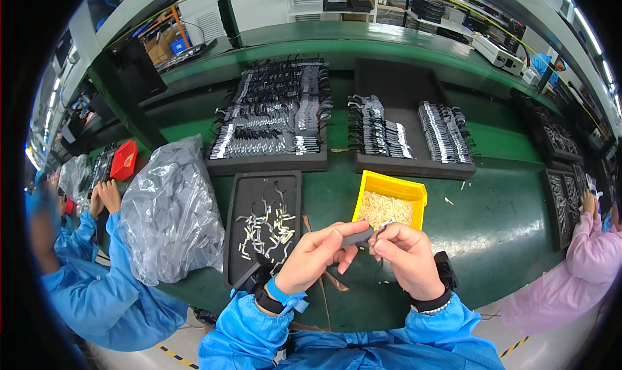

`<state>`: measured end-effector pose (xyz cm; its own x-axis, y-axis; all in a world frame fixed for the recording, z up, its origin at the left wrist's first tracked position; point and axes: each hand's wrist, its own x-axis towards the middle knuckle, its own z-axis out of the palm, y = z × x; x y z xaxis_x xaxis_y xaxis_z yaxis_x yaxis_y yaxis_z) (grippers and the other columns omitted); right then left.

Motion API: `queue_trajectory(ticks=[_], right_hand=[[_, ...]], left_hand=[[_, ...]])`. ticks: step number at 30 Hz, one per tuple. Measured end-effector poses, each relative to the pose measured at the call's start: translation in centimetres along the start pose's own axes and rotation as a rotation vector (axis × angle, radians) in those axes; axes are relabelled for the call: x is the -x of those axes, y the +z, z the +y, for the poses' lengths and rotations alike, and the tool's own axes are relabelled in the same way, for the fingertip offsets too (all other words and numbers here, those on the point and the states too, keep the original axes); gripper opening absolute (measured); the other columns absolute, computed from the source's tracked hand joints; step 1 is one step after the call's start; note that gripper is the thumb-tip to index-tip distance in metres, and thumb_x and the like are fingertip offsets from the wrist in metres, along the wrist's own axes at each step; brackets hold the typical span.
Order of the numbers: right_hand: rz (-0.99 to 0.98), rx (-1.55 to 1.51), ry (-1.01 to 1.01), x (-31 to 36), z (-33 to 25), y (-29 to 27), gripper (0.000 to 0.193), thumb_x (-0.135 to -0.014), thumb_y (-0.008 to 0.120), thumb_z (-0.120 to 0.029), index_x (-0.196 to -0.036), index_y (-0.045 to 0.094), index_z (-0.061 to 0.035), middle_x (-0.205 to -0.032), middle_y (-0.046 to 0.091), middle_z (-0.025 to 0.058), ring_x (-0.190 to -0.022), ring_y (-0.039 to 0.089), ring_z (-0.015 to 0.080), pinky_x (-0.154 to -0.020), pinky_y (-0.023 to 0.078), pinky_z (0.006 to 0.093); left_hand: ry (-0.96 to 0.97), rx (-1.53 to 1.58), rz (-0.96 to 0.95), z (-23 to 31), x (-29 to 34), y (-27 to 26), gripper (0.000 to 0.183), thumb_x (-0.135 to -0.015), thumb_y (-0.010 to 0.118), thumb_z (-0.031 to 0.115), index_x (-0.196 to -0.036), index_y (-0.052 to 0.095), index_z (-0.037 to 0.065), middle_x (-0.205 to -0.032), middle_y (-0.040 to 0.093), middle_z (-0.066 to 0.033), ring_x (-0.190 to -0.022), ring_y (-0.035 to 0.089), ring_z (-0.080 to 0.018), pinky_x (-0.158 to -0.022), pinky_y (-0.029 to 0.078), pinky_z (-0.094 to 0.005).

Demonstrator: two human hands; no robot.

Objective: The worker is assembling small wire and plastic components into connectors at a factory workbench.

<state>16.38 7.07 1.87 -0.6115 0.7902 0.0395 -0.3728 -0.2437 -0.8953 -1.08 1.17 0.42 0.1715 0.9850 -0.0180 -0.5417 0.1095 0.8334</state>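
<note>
My left hand pinches a small dark grey block-shaped part between thumb and fingers. Close beside it, the fingers of my right hand are closed on a thin dark lead at that part's end; the fingertips hide most of it. Both hands are just in front of a yellow bin, which holds many small cream-coloured pieces. Left of my left hand lies a shallow black tray with several short wires and cream pieces scattered in it.
Two black foam trays at the back hold rows of dark parts with white labels. A grey plastic bag bulges at the left, near a red bin. Co-workers in blue and pink sleeves work on either side.
</note>
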Motion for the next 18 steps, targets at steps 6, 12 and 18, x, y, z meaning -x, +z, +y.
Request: queue_trajectory(ticks=[6, 12, 18], right_hand=[[0.003, -0.073, 0.034, -0.4, 1.5, -0.3, 0.008, -0.087, 0.058, -0.006, -0.093, 0.058, -0.0011, -0.085, 0.063, 0.0041, -0.078, 0.057, 0.0090, -0.071, 0.044, 0.0222], [0.016, -0.073, 0.059, -0.4, 1.7, 0.0, 0.008, -0.087, 0.058, -0.005, -0.093, 0.058, -0.0008, -0.086, 0.062, 0.0045, -0.079, 0.057, 0.0091, -0.072, 0.044, 0.0225], [-0.049, -0.041, 0.069, -0.1, 1.7, 0.8, 0.006, -0.086, 0.058, -0.003, -0.091, 0.060, 0.0001, -0.085, 0.061, 0.0034, -0.081, 0.056, 0.0090, -0.074, 0.044, 0.0221]], left_hand=[[0.090, -0.056, 0.125, -1.4, -0.3, 0.1, 0.038, -0.086, 0.057, 0.003, -0.121, 0.043, 0.003, -0.090, 0.057, -0.0060, -0.077, 0.057, -0.0128, -0.068, 0.047, -0.0246], [0.095, -0.182, 0.145, -2.1, 0.1, -0.5, 0.025, -0.086, 0.057, 0.004, -0.109, 0.048, 0.002, -0.088, 0.057, -0.0070, -0.080, 0.060, -0.0164, -0.072, 0.049, -0.0275], [0.090, 0.018, 0.109, -3.0, 0.2, -1.3, 0.015, -0.089, 0.055, 0.008, -0.103, 0.051, 0.003, -0.088, 0.058, -0.0042, -0.080, 0.058, -0.0137, -0.070, 0.047, -0.0269]])
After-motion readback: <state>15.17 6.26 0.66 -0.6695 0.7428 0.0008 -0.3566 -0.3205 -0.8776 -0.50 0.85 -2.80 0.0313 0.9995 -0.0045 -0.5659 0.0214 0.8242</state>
